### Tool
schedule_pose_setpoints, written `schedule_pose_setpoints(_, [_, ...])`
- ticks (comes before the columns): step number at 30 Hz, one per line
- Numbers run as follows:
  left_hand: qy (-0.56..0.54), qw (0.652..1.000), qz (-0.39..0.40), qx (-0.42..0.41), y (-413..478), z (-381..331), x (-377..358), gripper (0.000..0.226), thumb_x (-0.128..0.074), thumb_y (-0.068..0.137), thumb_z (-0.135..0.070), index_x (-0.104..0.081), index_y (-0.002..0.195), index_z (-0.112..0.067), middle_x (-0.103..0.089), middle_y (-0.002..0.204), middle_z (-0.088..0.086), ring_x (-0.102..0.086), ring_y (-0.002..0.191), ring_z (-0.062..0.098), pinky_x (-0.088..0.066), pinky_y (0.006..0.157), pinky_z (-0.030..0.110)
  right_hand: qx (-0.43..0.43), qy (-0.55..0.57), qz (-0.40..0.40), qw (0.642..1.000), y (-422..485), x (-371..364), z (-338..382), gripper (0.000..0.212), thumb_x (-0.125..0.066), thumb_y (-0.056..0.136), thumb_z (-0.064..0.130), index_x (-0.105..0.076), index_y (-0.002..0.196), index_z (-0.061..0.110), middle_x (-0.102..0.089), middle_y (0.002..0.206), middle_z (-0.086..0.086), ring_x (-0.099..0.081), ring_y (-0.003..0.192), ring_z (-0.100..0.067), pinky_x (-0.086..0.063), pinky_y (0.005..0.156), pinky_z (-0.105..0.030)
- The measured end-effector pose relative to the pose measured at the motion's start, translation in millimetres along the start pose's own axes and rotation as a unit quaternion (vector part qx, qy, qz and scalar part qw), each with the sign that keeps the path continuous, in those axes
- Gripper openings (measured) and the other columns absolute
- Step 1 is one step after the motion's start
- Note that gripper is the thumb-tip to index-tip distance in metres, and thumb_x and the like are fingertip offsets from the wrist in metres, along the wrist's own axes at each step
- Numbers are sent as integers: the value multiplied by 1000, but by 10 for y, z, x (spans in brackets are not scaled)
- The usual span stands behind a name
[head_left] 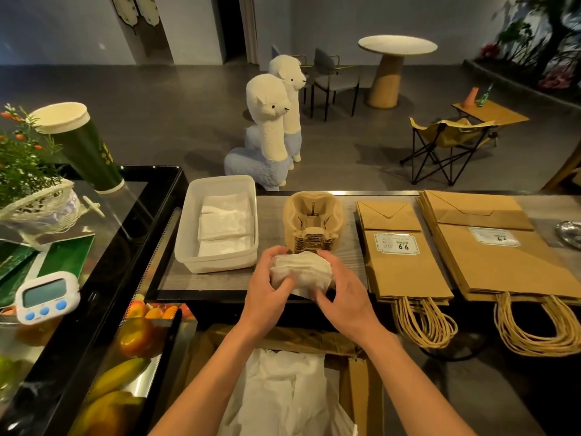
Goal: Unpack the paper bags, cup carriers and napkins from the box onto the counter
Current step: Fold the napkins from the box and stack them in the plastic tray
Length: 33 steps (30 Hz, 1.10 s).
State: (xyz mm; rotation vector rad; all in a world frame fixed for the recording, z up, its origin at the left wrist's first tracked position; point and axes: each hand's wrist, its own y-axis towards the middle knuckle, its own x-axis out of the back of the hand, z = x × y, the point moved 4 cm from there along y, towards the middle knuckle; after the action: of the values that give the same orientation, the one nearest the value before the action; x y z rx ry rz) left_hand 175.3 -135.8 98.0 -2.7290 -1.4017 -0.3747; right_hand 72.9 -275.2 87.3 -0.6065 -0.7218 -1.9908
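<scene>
Largely hidden behind the person's forearms and cut off by the frame's bottom edge, the box (364, 391) shows only crumpled white paper (283, 394) inside. Above the counter (273, 209), the left hand (267, 287) and right hand (342, 297) curl their fingers around a stack of napkins (301, 272), just before the cup carriers (312, 221), with the paper bags (405, 265) lying flat to the right

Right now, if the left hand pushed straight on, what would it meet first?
Probably the stack of cup carriers, just beyond the napkins that the left hand holds; the white tub sits clear to its left. Depth is uncertain.
</scene>
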Motion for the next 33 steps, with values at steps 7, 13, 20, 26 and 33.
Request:
schedule_pose_setpoints(7, [-49, 999, -11, 16, 9, -54, 47, 50, -69, 94, -9, -48, 128, -39, -56, 122, -15, -60, 107, -2, -58, 86, 27, -59, 159, -15, 985, 1, 84, 32, 60, -71, 92, 22, -39, 139, 40, -54, 131, 15, -56, 118, -7, -54, 92, -22])
schedule_pose_setpoints(13, [-114, 989, -27, 91, 20, -51, 74, 46, -66, 96, -13, -48, 135, -31, -56, 124, -12, -58, 109, 7, -54, 72, 13, -5, 143, -57, 988, -113, 124, 139, 69, -72, 84, 45, -33, 142, 44, -32, 145, 16, -38, 135, -5, -48, 107, -30])
schedule_pose_setpoints(20, [-141, 974, -3, 175, -25, -3, 115, 41, -65, 97, -17, -54, 135, -26, -61, 123, 3, -66, 107, 22, -58, 80, 32, 82, -54, 2, 995, -172, 56, 109, 69, -80, 80, 17, -50, 140, 28, -32, 155, 5, -47, 123, -8, -55, 93, -26])
schedule_pose_setpoints(26, [-55, 991, 60, 106, -72, -112, 138, 45, -60, 99, -45, -48, 140, -32, -58, 128, -4, -67, 104, 21, -62, 72, 31, 31, -11, 2, 999, -18, 173, 89, 35, -71, 91, 20, -64, 125, 20, -60, 118, 11, -58, 103, -8, -51, 85, -24])
schedule_pose_setpoints(33, [107, 992, 62, -8, -85, -67, 169, 52, -77, 89, -21, -49, 129, -39, -61, 123, -19, -58, 116, -1, -50, 93, 16, -42, -9, 77, 996, 92, 186, 52, 48, -70, 89, 44, -51, 132, 34, -55, 121, 19, -54, 104, -4, -42, 80, -19])
